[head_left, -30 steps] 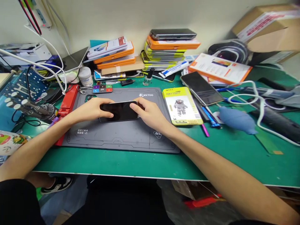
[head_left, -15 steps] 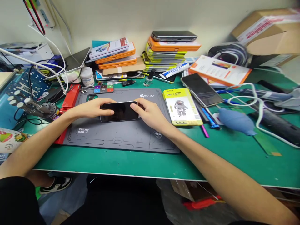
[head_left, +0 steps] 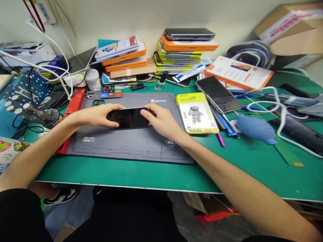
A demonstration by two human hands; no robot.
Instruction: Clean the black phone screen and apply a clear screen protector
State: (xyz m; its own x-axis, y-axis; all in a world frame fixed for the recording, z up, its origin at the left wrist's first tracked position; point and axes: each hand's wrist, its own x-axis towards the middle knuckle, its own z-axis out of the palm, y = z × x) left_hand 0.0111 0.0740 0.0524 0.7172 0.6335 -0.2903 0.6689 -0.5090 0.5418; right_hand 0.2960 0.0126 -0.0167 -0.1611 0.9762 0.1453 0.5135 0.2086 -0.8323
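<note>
A smartphone [head_left: 128, 119] with a dark screen lies sideways between my two hands, over the grey work mat [head_left: 131, 144]. My left hand [head_left: 102, 115] grips its left end, the thumb at the lower left corner of the screen. Around the right end is my right hand [head_left: 158, 119], its thumb pressed on the glass near the upper right corner. The fingers behind the phone are hidden. Just right of the mat lies a yellow battery box [head_left: 198, 114]. Past my left hand, a small green part [head_left: 98, 102] shows on the mat.
Stacked boxes [head_left: 181, 57] stand along the wall. To the right lie another phone [head_left: 219, 94], a blue air blower [head_left: 256, 128] and a white cable [head_left: 280, 124]. Screwdrivers in a holder [head_left: 32, 112] and a white jar [head_left: 93, 80] stand left. A red strip [head_left: 73, 107] borders the mat.
My left thumb has slid down and left, from the screen to the phone's lower left corner. My right hand keeps its hold. The view has shifted slightly.
</note>
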